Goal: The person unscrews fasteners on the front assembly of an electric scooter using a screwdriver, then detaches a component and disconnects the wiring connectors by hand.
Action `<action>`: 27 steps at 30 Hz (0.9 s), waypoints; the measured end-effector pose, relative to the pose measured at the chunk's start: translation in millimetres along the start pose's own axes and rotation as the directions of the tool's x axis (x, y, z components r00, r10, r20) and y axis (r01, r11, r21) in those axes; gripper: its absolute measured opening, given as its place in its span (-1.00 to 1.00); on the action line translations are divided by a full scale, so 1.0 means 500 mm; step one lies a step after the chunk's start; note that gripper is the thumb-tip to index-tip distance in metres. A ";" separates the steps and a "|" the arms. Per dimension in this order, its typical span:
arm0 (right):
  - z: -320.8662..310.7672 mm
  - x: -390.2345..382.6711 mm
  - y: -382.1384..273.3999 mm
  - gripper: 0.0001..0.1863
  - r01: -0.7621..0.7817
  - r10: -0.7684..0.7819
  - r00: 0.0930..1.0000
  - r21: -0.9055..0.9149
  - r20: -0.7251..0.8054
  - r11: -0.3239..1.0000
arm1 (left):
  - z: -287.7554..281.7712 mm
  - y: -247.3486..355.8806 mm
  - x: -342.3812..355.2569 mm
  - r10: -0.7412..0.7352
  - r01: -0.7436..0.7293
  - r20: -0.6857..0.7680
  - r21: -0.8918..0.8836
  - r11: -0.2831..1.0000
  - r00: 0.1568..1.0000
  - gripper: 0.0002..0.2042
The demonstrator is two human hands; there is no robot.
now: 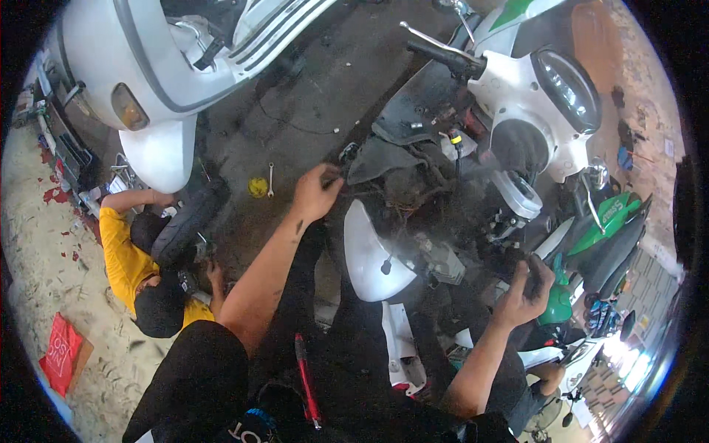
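Note:
My left hand [317, 193] is closed, its fingertips pressed together beside the pointed edge of a dark grey plastic panel [384, 161]. Whatever sits in those fingers is too small to make out. A white curved scooter body panel [369, 258] stands below and right of that hand, a small dark fitting on its face. Over at the right, my right hand [526, 295] is raised with fingers half curled and the thumb apart. No held thing shows clearly there. Above it are a round headlamp part [517, 196] and the white handlebar cover [509, 96] of a scooter.
A cable with a yellow-banded connector [456, 144] rises from the opened scooter. On the dark floor lie a spanner [271, 181] and a yellow round item [258, 187]. A person in yellow [125, 251] crouches left beneath another white scooter [159, 148]. Green and white scooters crowd the right.

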State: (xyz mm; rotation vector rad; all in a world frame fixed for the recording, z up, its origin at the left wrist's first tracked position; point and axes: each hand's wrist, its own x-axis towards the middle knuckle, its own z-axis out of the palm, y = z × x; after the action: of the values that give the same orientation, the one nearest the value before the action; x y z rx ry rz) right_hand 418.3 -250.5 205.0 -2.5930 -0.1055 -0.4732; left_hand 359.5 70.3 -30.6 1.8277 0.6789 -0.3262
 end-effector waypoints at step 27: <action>0.154 -0.229 -0.179 -0.71 -0.713 0.330 0.416 0.078 0.847 0.696 | -0.019 0.080 -0.289 0.000 0.421 0.591 -0.574 0.703 0.807 -0.72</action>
State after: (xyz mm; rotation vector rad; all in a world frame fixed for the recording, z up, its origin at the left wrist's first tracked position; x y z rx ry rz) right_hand 320.7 -133.3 143.1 -1.9921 0.3163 0.8929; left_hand 267.2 27.7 80.1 0.8517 0.5027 -0.6433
